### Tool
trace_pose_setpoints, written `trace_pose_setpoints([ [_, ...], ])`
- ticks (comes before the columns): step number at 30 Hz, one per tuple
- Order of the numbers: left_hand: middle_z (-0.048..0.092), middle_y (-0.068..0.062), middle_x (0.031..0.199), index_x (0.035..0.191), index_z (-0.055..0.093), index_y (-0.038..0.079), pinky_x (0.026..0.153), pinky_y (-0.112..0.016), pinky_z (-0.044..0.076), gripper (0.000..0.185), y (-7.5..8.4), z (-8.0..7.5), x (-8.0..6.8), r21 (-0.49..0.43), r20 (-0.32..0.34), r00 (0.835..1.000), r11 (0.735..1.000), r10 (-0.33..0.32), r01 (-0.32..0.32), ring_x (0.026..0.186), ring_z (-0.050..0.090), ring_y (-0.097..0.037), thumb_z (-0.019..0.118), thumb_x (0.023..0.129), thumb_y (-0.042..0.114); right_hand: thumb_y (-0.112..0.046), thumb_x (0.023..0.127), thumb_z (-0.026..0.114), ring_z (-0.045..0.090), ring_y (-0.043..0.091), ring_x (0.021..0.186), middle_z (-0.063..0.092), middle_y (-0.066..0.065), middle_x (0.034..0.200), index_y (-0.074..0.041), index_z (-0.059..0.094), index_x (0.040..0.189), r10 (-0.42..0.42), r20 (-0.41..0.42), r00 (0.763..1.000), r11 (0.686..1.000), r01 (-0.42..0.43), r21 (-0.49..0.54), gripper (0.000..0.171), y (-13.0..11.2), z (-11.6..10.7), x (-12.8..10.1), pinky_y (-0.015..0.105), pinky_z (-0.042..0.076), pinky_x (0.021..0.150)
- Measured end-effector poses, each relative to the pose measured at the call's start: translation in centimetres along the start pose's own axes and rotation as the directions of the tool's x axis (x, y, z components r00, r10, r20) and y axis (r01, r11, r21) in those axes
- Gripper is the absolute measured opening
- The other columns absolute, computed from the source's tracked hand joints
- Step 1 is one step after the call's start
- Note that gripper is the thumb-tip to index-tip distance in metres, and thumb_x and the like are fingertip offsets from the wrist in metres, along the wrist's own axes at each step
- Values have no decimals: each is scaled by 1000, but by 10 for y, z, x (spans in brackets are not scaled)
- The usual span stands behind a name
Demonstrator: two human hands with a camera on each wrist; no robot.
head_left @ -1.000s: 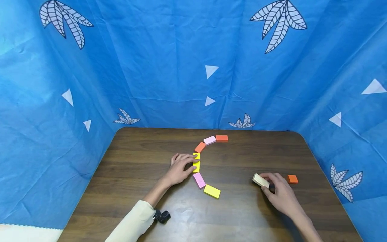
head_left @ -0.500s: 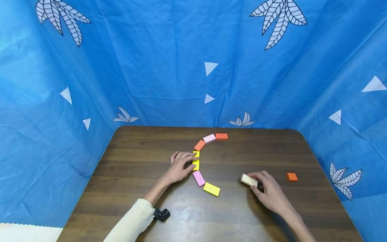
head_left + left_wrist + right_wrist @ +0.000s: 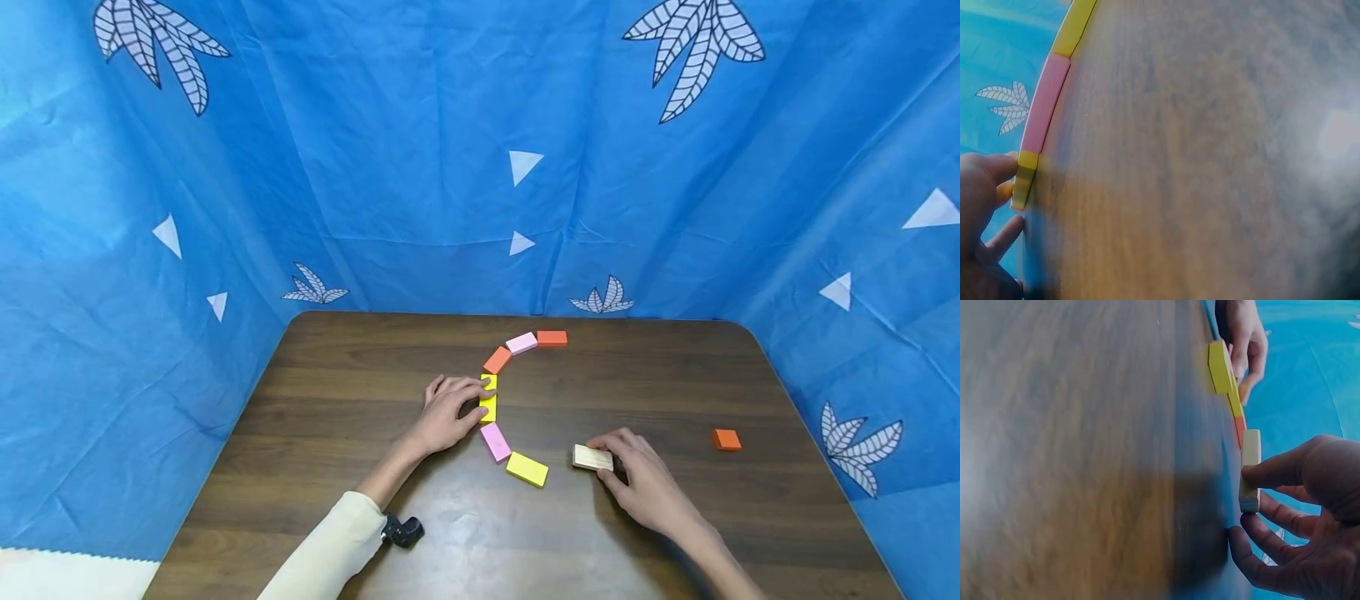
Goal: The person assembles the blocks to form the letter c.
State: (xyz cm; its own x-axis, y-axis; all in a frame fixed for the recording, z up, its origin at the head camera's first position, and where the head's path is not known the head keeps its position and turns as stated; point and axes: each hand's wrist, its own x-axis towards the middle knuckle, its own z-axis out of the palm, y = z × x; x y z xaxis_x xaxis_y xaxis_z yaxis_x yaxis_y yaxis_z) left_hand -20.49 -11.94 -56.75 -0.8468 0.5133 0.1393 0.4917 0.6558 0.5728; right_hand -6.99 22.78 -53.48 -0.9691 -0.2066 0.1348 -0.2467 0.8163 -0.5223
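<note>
A curved row of flat blocks lies on the brown table (image 3: 360, 367): orange (image 3: 552, 337), pale pink (image 3: 521, 342), orange (image 3: 497, 360), yellow (image 3: 488, 398), pink (image 3: 495, 442), yellow (image 3: 527, 469). My left hand (image 3: 448, 410) rests beside the middle yellow block (image 3: 1025, 178), fingertips touching it. My right hand (image 3: 633, 479) pinches a cream wooden block (image 3: 592, 457) between thumb and fingers, just right of the last yellow block. In the right wrist view the cream block (image 3: 1250, 469) stands on edge in my fingers.
A lone small orange block (image 3: 726, 439) lies near the table's right edge. A small black device (image 3: 402, 530) sits by my left sleeve. Blue leaf-patterned cloth (image 3: 480, 150) walls the table on three sides.
My right hand has carried the cream block leftward, away from the lone orange block and toward the row's yellow end. The left hand has stayed on the middle yellow block.
</note>
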Motion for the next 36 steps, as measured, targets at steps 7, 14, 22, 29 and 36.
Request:
trace_pose_setpoints([
  [7,65,4,153,142,71,27,129,-73,13,36,0,-2,2,0,5,1000,1000,12,-12,147,53,-26,68,107,30,-7,89,87,57,8,98,67,-13,112,-26,75,122,-23,15,1000,999,24,-23,40,-9,9,0,30,49,80],
  [14,64,6,155,143,70,30,131,-70,11,36,-2,-3,2,0,15,1000,1000,0,0,148,52,-24,67,108,32,-6,86,89,60,9,99,69,-11,111,-24,75,120,-17,23,1000,998,18,-53,40,-19,14,-1,33,51,82],
  [22,64,5,154,143,71,28,130,-72,12,36,-3,-2,3,-4,7,1000,1000,8,-8,147,53,-25,67,107,31,-4,86,88,59,9,100,68,-11,111,-26,75,119,-18,57,998,998,22,-64,42,-27,18,-1,33,51,83],
  [29,64,4,154,143,71,29,130,-71,12,36,-4,-2,2,8,-1,1000,1000,8,-7,147,52,-26,66,108,32,-7,87,89,60,10,104,68,-13,113,-28,75,119,-15,74,997,999,18,-45,41,-29,21,1,37,53,87],
  [36,64,5,154,142,71,28,129,-72,13,36,-5,-2,2,7,-9,1000,1000,26,-26,147,52,-26,67,107,31,-8,87,88,60,10,103,68,-13,112,-29,75,119,-7,83,997,999,10,-34,40,-30,23,1,38,53,88],
])
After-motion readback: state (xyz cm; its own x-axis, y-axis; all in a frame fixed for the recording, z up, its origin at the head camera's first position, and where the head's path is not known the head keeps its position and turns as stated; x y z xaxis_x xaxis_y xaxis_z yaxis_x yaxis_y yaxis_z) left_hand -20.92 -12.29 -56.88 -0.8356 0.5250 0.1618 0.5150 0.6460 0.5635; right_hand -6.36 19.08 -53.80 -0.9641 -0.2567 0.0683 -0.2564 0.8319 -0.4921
